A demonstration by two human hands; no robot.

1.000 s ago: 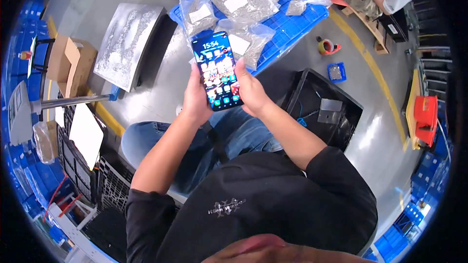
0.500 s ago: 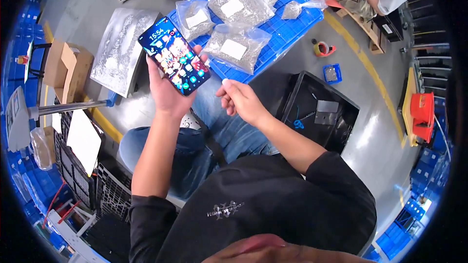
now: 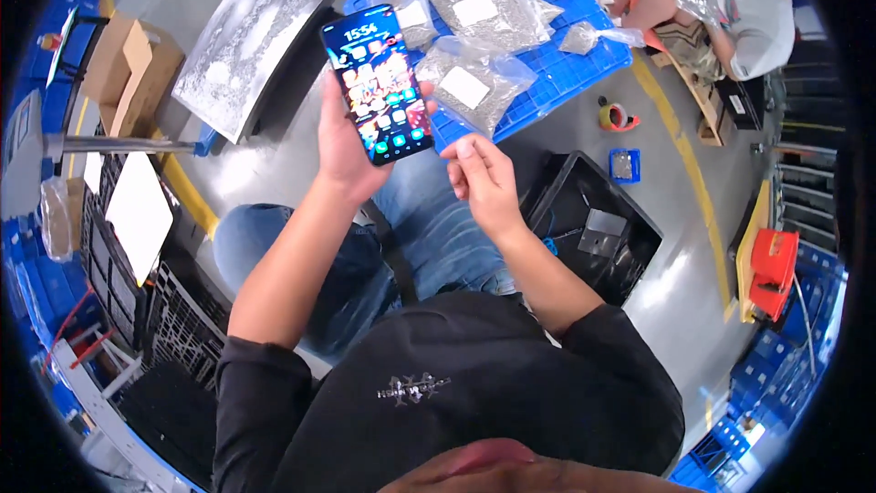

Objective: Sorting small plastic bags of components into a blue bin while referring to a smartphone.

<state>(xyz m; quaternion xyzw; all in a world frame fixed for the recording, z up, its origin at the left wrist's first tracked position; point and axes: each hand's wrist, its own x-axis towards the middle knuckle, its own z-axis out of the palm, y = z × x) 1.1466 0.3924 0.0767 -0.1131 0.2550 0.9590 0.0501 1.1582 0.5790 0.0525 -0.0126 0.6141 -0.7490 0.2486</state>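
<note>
My left hand [image 3: 349, 141] is wrapped round a smartphone [image 3: 377, 87], its lit screen of colourful icons facing up. The thumb lies along one edge and fingertips show at the other. Just right of the phone's lower corner is my right hand [image 3: 484, 181], its fingers curled in and the thumb pressed against the index finger. Nothing shows in it, and it is apart from the phone. Beyond it, a clear bag of small grey pieces [image 3: 502, 102] with a white label lies on a blue plastic pallet [image 3: 570, 73]. A larger such bag [image 3: 520, 14] lies behind.
A black bin [image 3: 639, 260] holding a flat grey item stands right of my legs. Past it are a small blue tray [image 3: 624, 165] and a tape roll [image 3: 618, 116]. At left are an open cardboard box [image 3: 146, 64] and a grey-white panel [image 3: 242, 46]. Another person [image 3: 762, 23] sits far right.
The phone and my left hand have moved right and turned more upright. My right hand has shifted right, its fingers curled tighter. The whole view has also shifted somewhat.
</note>
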